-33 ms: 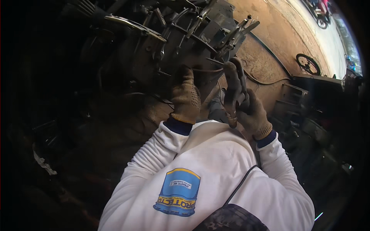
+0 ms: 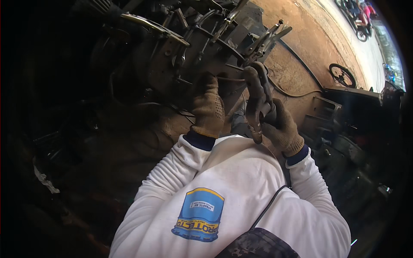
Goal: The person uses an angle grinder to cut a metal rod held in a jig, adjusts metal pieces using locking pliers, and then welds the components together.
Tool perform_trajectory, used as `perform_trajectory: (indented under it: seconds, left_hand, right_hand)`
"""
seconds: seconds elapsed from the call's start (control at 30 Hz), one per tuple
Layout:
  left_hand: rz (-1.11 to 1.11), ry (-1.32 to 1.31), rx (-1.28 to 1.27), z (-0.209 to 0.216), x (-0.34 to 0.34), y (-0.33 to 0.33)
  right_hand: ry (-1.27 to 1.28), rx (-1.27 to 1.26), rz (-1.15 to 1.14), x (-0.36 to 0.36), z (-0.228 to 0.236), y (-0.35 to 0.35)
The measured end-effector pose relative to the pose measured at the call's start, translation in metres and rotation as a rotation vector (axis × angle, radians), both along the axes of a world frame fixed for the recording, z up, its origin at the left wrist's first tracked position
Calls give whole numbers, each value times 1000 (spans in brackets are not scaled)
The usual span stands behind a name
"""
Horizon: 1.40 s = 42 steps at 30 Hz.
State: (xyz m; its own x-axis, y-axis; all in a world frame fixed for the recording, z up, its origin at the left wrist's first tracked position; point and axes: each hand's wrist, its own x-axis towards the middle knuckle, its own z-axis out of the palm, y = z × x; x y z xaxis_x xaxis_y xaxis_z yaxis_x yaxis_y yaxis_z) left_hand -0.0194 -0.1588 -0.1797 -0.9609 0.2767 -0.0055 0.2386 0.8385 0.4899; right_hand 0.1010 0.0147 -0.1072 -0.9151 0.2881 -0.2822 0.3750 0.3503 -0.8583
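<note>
My right hand [image 2: 284, 131], in a brown knit glove, is closed round the lower part of a dark, curved, two-pronged piece [image 2: 256, 92] with a worn surface. The piece stands nearly upright in front of my chest. My left hand [image 2: 208, 107], in a similar glove with a dotted grip, is closed with its thumb upward. Its fingertips are lost in shadow, so whatever it holds cannot be made out. A thin reddish-brown rod or hose [image 2: 231, 79] runs between my left hand and the curved piece; whether either one touches it is unclear.
Dark metal framework with rods [image 2: 189, 47] and upright levers [image 2: 264, 43] fills the space ahead. A cable [image 2: 297, 91] lies on the brown ground at right, near a loose bicycle wheel [image 2: 343, 75]. A motorcycle [image 2: 361, 26] is on the road beyond. Deep shadow covers the left.
The curved piece has shifted slightly left and tipped a little in my right hand. My left hand stays about where it was. On the road, more of the motorcycle shows.
</note>
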Motion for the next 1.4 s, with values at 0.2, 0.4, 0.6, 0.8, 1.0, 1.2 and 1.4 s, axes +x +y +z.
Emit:
perform_trajectory:
  seconds: [0.2,0.4,0.6,0.8,1.0,1.2,1.4]
  left_hand:
    - [141,-367,804,-13,-16,12]
    - [133,-467,1247,-20,-5,13]
    - [111,-326,1229,-64,11,24]
    - [159,-671,1722,-1,-7,9]
    - [170,-646,1700,-6,-8,4]
    - [153,-530,1475,-17,-10,7]
    - [381,-343,1126,-46,-7,32]
  right_hand:
    - [-54,82,338,-61,42,-12]
    - [-71,-11,375,-92,42,-15]
    - [-210,-39,366,-105,48,-24]
    - [-164,39,370,-100,39,-22]
    - [-67,328,558,-105,37,-23]
    - [58,-118,321,-93,26,-23]
    - [72,-101,368,-92,23,-18]
